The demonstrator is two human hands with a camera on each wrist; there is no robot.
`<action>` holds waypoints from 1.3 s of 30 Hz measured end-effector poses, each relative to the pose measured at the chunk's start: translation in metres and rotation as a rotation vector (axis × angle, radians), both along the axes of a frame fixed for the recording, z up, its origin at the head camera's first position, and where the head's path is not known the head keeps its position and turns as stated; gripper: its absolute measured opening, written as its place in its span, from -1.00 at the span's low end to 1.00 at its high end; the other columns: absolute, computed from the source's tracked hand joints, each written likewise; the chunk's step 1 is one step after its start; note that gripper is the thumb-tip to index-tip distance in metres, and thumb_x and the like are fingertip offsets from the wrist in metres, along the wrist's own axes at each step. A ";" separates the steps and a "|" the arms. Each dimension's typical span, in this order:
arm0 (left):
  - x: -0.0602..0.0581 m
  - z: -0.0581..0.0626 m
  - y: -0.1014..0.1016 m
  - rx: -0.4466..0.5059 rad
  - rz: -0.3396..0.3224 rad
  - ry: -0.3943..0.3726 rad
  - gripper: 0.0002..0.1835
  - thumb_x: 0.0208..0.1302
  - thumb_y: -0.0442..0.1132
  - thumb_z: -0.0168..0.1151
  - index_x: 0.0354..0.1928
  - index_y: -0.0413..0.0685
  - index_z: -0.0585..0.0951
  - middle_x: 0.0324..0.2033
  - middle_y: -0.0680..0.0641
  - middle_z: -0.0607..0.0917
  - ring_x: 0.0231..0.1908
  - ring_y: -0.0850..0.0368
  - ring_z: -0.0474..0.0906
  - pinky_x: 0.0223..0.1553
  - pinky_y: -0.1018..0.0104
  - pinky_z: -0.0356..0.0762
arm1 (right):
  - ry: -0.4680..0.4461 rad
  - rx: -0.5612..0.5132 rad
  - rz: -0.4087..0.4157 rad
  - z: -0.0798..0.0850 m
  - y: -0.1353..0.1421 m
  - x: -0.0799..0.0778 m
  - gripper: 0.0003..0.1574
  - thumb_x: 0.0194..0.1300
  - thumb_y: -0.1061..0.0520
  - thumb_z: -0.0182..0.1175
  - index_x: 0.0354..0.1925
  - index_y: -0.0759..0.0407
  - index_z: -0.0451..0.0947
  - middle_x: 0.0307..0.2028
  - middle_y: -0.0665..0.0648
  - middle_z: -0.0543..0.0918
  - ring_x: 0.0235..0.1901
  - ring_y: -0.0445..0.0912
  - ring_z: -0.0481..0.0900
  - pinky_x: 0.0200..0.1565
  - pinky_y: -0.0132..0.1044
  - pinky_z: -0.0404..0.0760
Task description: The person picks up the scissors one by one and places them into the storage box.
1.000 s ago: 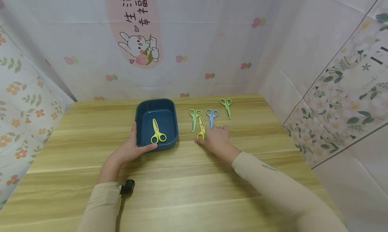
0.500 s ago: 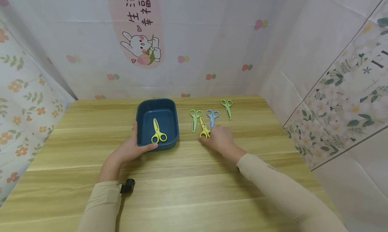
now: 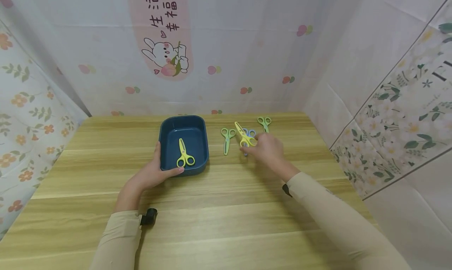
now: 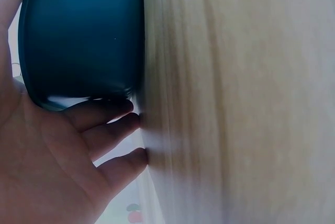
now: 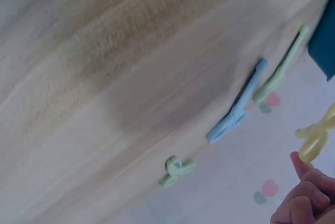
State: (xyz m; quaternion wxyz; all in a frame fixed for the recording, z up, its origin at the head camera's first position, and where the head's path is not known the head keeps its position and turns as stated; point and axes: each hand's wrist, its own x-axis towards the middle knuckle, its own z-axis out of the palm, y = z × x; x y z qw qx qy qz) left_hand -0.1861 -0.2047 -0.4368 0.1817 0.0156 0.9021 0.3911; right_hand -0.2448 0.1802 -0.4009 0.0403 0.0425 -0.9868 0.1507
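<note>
My left hand (image 3: 151, 171) holds the near left corner of a dark blue rectangular bin (image 3: 202, 166). Its thumb lies along the near rim and its fingers rest against the left wall. Inside the bin lies a pair of yellow scissors (image 3: 182, 149). My right hand (image 3: 270, 150) pinches a second pair of yellow scissors (image 3: 241, 131) by the handles, blades pointing away and to the left. In the right wrist view these yellow scissors (image 5: 313, 143) are raised off the table. Blue scissors (image 3: 251, 132) lie beneath them, partly hidden in the head view.
Green scissors (image 3: 226, 139) lie between the bin and the blue pair. Another green pair (image 3: 264, 121) lies farther back on the right, its blades partly covered by my right hand. A printed cloth (image 3: 247, 46) hangs along the wooden table's (image 3: 226, 211) back edge.
My right hand has lifted the second yellow scissors from the table and moved slightly away and to the right, now over the blue pair. The left hand and bin have stayed put.
</note>
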 end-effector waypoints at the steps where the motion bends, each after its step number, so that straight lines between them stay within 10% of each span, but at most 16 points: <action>1: 0.000 0.000 0.000 -0.002 0.000 -0.001 0.56 0.23 0.51 0.35 0.60 0.12 -0.73 0.67 -0.49 -0.19 0.59 -0.55 0.07 0.54 -0.44 0.20 | -0.006 -0.008 -0.006 0.002 0.001 0.000 -0.31 0.16 -0.46 0.47 -0.33 0.13 0.66 -0.63 -0.03 0.39 -0.54 -0.08 0.36 -0.49 -0.22 0.22; 7: -0.001 -0.001 0.000 0.006 0.002 -0.001 0.55 0.23 0.50 0.35 0.61 0.14 -0.73 0.68 -0.49 -0.17 0.59 -0.54 0.08 0.54 -0.43 0.21 | 0.011 -0.091 -0.036 0.013 0.004 0.000 -0.06 0.14 -0.49 0.46 0.19 0.17 0.72 -0.30 0.10 0.76 -0.37 0.01 0.58 -0.44 -0.19 0.41; 14: -0.001 0.000 0.000 0.008 0.002 -0.003 0.55 0.24 0.49 0.35 0.61 0.13 -0.72 0.68 -0.48 -0.19 0.60 -0.55 0.06 0.54 -0.44 0.19 | 0.109 -0.220 -0.005 0.024 0.005 0.001 0.00 0.16 -0.45 0.48 0.31 0.19 0.65 0.16 0.19 0.74 -0.06 0.10 0.68 -0.17 -0.01 0.62; 22: 0.000 0.000 0.000 0.015 0.004 0.011 0.54 0.24 0.48 0.36 0.62 0.11 -0.71 0.68 -0.48 -0.20 0.61 -0.54 0.05 0.55 -0.43 0.18 | 0.163 -0.344 0.036 0.035 0.000 0.004 -0.03 0.13 -0.41 0.53 0.29 0.14 0.65 0.11 0.15 0.72 0.10 0.14 0.63 0.06 0.11 0.61; 39: 0.000 0.000 0.000 0.002 0.002 0.017 0.55 0.23 0.49 0.36 0.62 0.08 -0.70 0.67 -0.50 -0.16 0.60 -0.54 0.08 0.54 -0.42 0.19 | 0.209 -0.456 0.100 0.049 -0.030 0.008 -0.15 0.10 -0.36 0.59 0.25 0.01 0.70 0.00 0.03 0.71 -0.13 0.06 0.56 -0.17 -0.16 0.48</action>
